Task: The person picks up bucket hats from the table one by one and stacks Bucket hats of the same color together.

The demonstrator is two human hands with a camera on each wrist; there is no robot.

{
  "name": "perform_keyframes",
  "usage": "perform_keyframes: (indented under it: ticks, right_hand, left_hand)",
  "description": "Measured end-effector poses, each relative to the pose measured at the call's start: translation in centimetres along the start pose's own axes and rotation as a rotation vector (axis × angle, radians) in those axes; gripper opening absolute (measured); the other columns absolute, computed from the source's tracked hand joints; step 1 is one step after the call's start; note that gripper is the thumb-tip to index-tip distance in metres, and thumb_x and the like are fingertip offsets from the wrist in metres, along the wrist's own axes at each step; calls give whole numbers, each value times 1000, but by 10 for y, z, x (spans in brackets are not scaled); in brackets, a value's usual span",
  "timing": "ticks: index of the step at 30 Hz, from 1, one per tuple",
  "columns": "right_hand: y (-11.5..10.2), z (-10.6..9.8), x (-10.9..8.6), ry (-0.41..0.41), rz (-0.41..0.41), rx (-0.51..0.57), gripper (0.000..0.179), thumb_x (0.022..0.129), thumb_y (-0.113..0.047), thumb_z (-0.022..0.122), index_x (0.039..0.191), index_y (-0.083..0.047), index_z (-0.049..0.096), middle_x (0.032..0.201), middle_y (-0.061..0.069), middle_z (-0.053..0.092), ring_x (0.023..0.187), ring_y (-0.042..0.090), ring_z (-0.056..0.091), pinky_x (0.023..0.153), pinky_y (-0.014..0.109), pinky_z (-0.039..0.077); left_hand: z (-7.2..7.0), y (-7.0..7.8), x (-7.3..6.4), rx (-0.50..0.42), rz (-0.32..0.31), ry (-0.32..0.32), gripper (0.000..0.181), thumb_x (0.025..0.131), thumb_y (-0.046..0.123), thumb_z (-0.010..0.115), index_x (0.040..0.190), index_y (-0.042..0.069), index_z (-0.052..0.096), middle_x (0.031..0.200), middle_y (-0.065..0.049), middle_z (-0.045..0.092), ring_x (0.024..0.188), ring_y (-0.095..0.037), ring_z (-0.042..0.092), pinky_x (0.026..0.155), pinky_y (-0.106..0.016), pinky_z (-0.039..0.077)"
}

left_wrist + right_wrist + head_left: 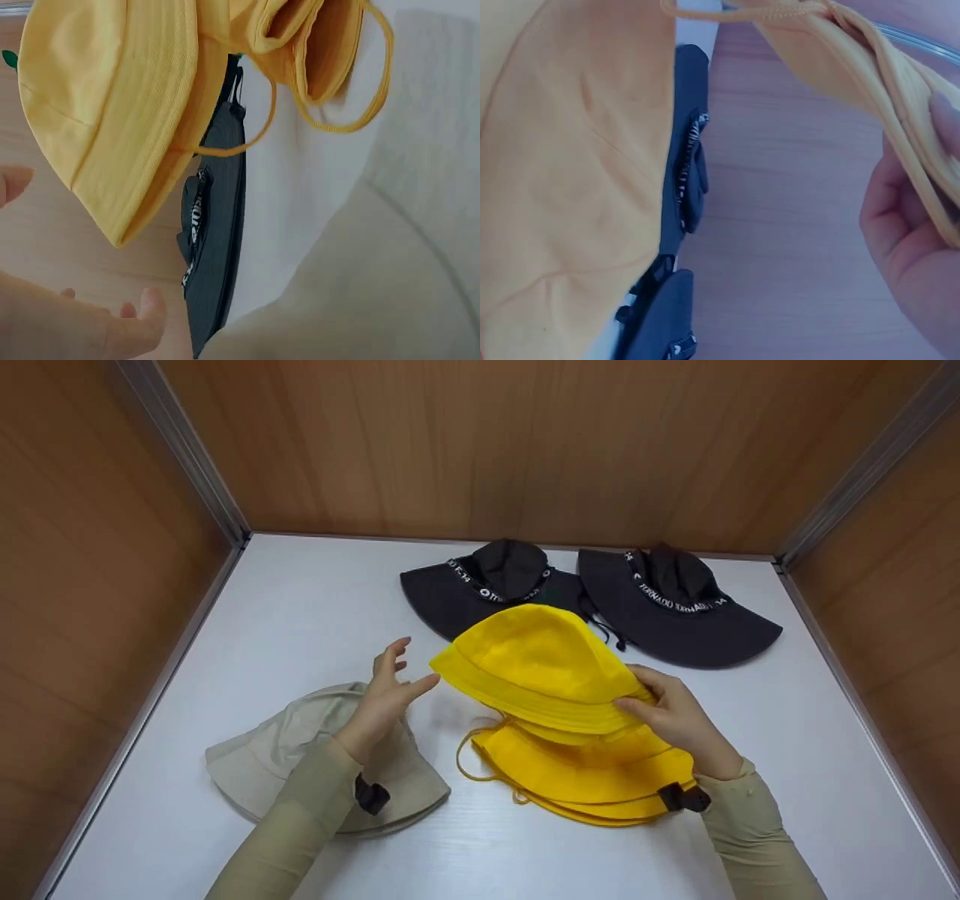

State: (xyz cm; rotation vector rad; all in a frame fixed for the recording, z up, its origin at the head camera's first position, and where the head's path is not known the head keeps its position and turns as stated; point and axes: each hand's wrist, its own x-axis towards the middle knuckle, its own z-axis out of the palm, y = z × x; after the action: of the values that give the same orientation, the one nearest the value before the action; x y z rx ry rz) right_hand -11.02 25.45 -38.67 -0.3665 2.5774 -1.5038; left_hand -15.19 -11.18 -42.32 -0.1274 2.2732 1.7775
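My right hand (679,720) pinches the brim of a yellow bucket hat (540,667) at its right side, thumb on the near face. The hat is raised over another yellow hat (585,772) lying on the white table, which has a thin cord at its left. In the right wrist view the fingers (889,202) curl round the folded brim. My left hand (382,697) is in the air, thumb and fingers spread, just left of the raised hat's brim tip and holding nothing. Below the left hand lies a beige bucket hat (277,742), partly covered by the forearm.
Two black wide-brimmed hats with white lettering lie at the back, the left one (442,596) partly behind the raised hat, the right one (682,622) near the right wall. Wooden panels (480,450) enclose the white table (315,592) at the back and sides.
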Motion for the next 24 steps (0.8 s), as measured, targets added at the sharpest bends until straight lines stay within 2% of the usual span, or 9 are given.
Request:
perform_keyframes:
  ticks: [2,4,6,9,12,17,21,24]
  right_hand:
    - [-2,-4,-2,-13,5,-2,41,90,-5,61,130,2,52,117,20,60,92,9,60,81,19,51]
    - [-3,-6,-4,-35,12,-7,41,91,-6,61,130,2,52,118,20,60,93,10,60,81,20,51]
    - [-3,-8,-6,-58,23,-6,42,91,-9,62,131,1,52,120,18,60,95,11,60,82,20,51]
    - [-1,-10,-8,-78,32,9,43,91,-11,62,131,1,52,120,18,60,96,11,60,83,21,50]
    - [3,-11,-8,-87,30,33,44,91,-12,63,131,2,51,120,19,59,97,10,60,83,20,50]
    - [10,-12,-7,-101,39,27,48,90,-18,65,132,0,51,121,18,59,98,9,60,85,20,50]
    - [17,-15,-7,-121,54,-15,48,89,-23,66,131,-3,53,119,15,60,95,12,59,83,21,50]
    - [21,-18,-8,-128,30,-42,48,88,-22,67,131,-4,53,119,13,60,95,12,58,84,21,48]
  left_hand:
    - [-1,5,3,125,75,-40,75,86,29,68,147,16,26,154,-10,17,141,-30,18,114,-48,23]
    - [-1,11,6,213,153,-82,66,87,30,68,142,12,37,149,-10,32,139,-29,27,113,-48,24]
    - [0,15,7,267,203,-148,55,88,31,67,135,10,48,139,-9,48,132,-28,40,111,-48,28]
    - [5,20,9,274,213,-269,43,89,29,67,125,9,57,120,-6,62,111,-22,56,104,-42,39]
    - [11,20,9,278,207,-336,36,89,27,66,120,9,61,110,-5,65,93,-16,59,91,-33,49]
    - [20,16,9,264,236,-308,23,91,18,64,111,5,65,95,-5,65,77,-13,54,75,-24,48]
    - [24,18,5,220,258,-277,17,92,15,61,106,4,65,90,-6,63,73,-13,54,72,-24,48]
    - [26,23,0,204,290,-252,16,93,14,60,105,4,64,91,-8,63,74,-14,55,72,-25,49]
